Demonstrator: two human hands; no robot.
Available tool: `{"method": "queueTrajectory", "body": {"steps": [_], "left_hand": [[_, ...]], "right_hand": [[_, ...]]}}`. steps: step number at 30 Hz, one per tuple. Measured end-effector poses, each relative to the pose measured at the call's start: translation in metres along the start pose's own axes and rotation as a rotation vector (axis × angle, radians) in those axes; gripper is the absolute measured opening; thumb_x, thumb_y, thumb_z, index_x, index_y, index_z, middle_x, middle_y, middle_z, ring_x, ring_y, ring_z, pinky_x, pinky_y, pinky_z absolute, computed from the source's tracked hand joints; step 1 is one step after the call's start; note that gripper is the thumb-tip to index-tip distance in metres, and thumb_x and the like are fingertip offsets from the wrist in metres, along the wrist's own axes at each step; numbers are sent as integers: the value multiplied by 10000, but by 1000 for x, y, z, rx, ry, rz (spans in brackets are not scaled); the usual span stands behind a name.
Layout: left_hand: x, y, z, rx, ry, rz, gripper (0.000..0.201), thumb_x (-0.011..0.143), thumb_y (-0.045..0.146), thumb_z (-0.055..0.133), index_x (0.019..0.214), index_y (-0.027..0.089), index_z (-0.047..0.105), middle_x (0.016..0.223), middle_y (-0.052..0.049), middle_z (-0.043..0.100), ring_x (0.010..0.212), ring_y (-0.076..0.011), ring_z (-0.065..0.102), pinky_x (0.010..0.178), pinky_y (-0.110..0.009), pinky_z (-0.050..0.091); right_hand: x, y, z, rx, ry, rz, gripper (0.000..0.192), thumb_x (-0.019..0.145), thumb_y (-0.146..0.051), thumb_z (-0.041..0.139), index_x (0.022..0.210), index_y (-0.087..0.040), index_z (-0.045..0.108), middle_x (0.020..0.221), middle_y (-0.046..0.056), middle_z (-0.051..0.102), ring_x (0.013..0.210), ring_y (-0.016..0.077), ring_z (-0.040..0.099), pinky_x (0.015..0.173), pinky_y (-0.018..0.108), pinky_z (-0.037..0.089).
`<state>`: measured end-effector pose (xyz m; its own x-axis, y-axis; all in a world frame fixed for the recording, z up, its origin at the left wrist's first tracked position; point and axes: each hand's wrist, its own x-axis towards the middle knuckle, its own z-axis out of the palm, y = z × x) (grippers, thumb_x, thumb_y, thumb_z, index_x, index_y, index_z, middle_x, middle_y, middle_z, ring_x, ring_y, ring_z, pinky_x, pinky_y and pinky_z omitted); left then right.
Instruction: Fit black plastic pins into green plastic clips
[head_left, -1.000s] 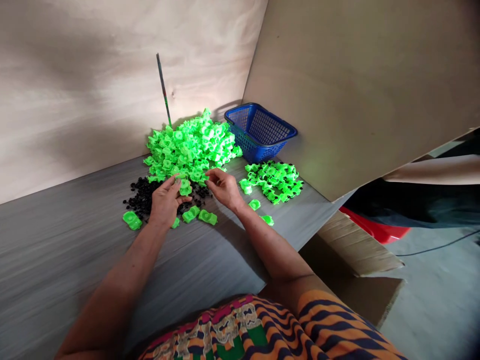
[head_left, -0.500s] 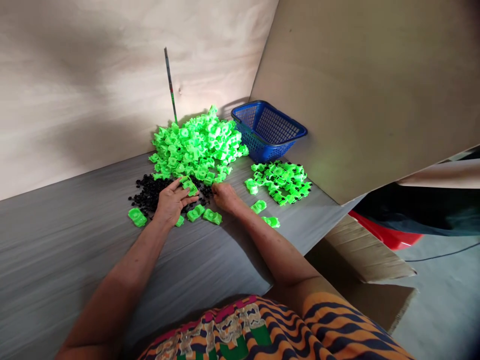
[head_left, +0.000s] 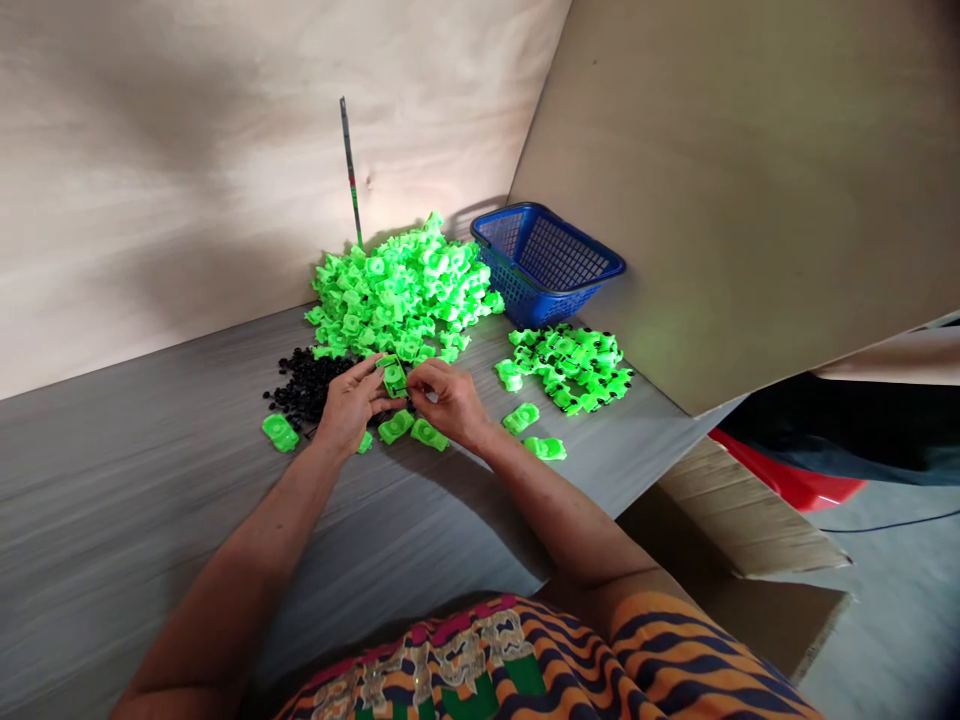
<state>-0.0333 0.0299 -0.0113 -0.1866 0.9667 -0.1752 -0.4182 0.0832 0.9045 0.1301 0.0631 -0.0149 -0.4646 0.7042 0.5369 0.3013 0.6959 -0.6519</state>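
My left hand point(head_left: 351, 405) holds a bright green toy car body point(head_left: 394, 377) with its hollow underside facing up. Against the right side of that body, my right hand point(head_left: 450, 400) pinches a small black wheel axle point(head_left: 403, 388), mostly covered by the fingers. A pile of black wheel axles point(head_left: 304, 385) lies beside and beneath my left hand. In front of my hands are several loose green car bodies, among them one at the left point(head_left: 280, 432) and one near the middle point(head_left: 396, 426).
A large heap of green car bodies point(head_left: 397, 290) rests against the wooden back panel. Right of it stands a blue plastic basket point(head_left: 551, 265). Green cars fitted with black wheels point(head_left: 574, 365) are gathered in front of the basket. A cardboard box point(head_left: 750, 510) sits beyond the table's right edge.
My right hand has come up from the black pile to the car body in my left hand, bringing a black axle against it. The view has shifted slightly.
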Motion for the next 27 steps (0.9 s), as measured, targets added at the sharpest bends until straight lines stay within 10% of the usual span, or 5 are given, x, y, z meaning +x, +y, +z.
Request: {"method": "queueTrajectory", "body": {"steps": [27], "left_hand": [[-4, 1, 3, 160, -65, 151, 686, 503, 265, 921, 1154, 133, 750, 798, 2, 705, 730, -155, 663, 678, -317, 628]], "right_hand": [[-2, -6, 4, -125, -2, 77, 156, 862, -105, 493, 804, -206, 596, 817, 26, 595, 760, 146, 524, 685, 245, 399]]}}
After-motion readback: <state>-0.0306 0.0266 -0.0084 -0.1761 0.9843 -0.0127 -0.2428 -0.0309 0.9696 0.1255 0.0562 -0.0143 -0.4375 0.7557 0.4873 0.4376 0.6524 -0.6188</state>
